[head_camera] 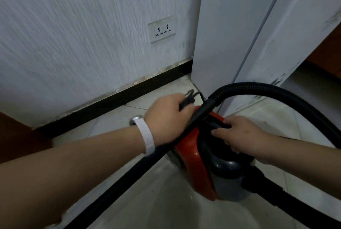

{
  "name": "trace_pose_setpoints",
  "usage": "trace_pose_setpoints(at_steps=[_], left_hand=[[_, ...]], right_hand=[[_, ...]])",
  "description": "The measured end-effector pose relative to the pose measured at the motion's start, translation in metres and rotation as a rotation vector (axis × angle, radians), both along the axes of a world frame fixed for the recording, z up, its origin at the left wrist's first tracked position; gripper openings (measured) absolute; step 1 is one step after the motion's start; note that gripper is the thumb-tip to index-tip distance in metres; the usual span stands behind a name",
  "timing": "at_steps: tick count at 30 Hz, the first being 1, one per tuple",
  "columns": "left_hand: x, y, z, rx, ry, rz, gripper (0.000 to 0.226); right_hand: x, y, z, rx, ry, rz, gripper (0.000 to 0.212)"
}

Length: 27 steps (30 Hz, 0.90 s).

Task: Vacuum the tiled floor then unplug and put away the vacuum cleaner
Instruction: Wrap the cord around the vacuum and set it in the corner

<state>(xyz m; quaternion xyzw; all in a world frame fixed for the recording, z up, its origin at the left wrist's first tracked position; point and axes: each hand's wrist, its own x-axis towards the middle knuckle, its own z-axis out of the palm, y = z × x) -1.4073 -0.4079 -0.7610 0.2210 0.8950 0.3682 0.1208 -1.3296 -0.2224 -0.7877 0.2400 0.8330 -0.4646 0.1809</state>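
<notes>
A red and dark grey vacuum cleaner (199,158) stands on the pale tiled floor (166,201) near a wall corner. My left hand (166,116), with a white band on its wrist, grips the black power cord and plug (188,97) just above the vacuum's front. My right hand (239,134) grips the black carry handle (217,125) on top of the vacuum. A black ribbed hose (258,86) arcs from the vacuum's front to the right. The black wand (118,184) runs down to the lower left. A white double wall socket (162,29) has nothing plugged into it.
A textured white wall (73,44) with a black skirting board (118,97) lies ahead. A white cabinet or appliance (249,34) stands at the right, close behind the vacuum. Brown wood (11,132) shows at the far left.
</notes>
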Motion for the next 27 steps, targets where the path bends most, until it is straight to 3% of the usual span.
trace_pose_setpoints(at_steps=[5,8,10,16,21,24,27], left_hand=[[0.024,0.035,-0.033,0.008,-0.121,-0.066,0.009],[0.043,0.045,-0.055,0.006,-0.173,-0.102,0.014],[0.051,0.049,-0.066,0.021,-0.180,-0.099,0.019],[0.055,0.045,-0.072,-0.024,0.022,-0.161,0.049],[0.046,0.010,-0.080,0.006,0.272,-0.314,0.044],[0.027,-0.021,-0.090,0.001,0.280,-0.230,0.032],[0.003,-0.059,-0.100,-0.158,0.256,-0.116,0.038]], right_hand=[[0.000,-0.005,-0.007,-0.189,-0.059,-0.107,0.030],[-0.005,-0.006,-0.006,-0.421,-0.109,-0.217,0.041],[-0.010,-0.003,-0.009,-0.518,-0.137,-0.175,0.049],[-0.023,-0.003,-0.005,-0.473,-0.202,-0.011,0.026],[-0.029,-0.005,-0.008,-0.495,-0.225,-0.007,0.015],[-0.030,-0.005,-0.010,-0.469,-0.246,-0.006,0.018],[-0.030,-0.006,-0.008,-0.372,-0.221,0.030,0.022]])
